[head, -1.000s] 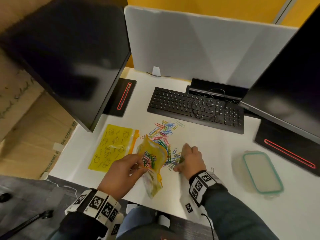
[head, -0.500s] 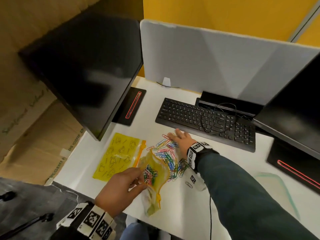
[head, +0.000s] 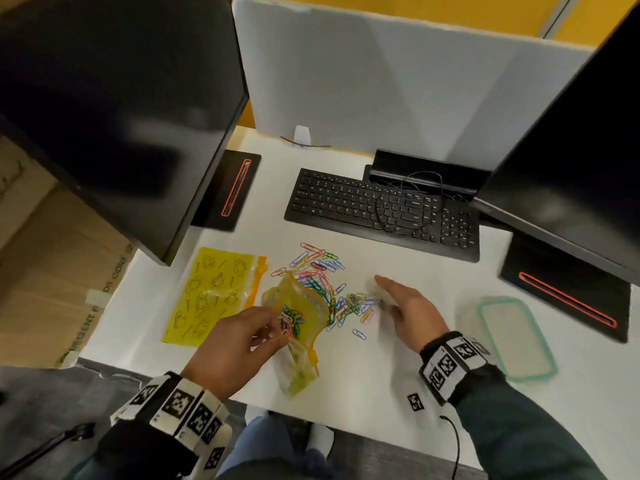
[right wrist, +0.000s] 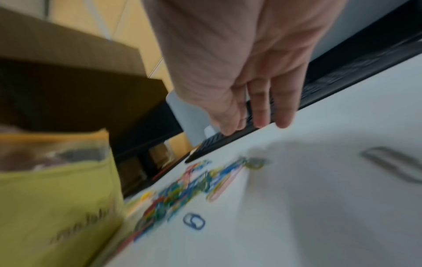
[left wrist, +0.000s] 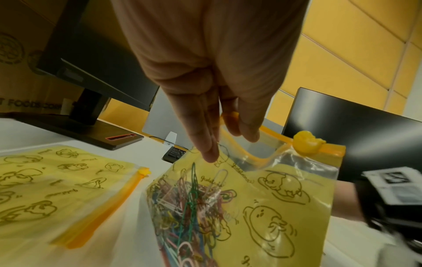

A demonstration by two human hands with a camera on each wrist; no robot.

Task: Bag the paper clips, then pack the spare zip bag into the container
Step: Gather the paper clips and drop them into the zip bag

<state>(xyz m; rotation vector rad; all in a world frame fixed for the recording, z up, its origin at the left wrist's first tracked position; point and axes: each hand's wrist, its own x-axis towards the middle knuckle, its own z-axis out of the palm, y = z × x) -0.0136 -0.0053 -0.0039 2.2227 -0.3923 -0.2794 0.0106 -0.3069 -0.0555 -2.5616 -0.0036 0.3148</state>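
My left hand (head: 239, 337) pinches the rim of a yellow zip bag (head: 298, 317) and holds its mouth wide; coloured paper clips lie inside it (left wrist: 194, 207). Its orange zip strip (left wrist: 274, 137) sags between my fingers (left wrist: 205, 137). A pile of loose paper clips (head: 322, 282) is spread on the white desk beside the bag's mouth. My right hand (head: 405, 306) hovers just right of the pile, fingers straight, holding nothing (right wrist: 258, 108). A second, flat yellow zip bag (head: 214, 296) lies at the left. The clear container with a teal rim (head: 516, 337) sits at the right.
A black keyboard (head: 381, 209) lies behind the clips. Two dark monitors (head: 114, 109) stand at left and right on black bases (head: 564, 289). A grey divider panel (head: 398, 84) closes the back. One stray clip (head: 359, 334) lies near the front edge.
My right hand has drawn back from the far side of the pile, near the keyboard, to its right side. The left hand still holds the bag in the same spot.
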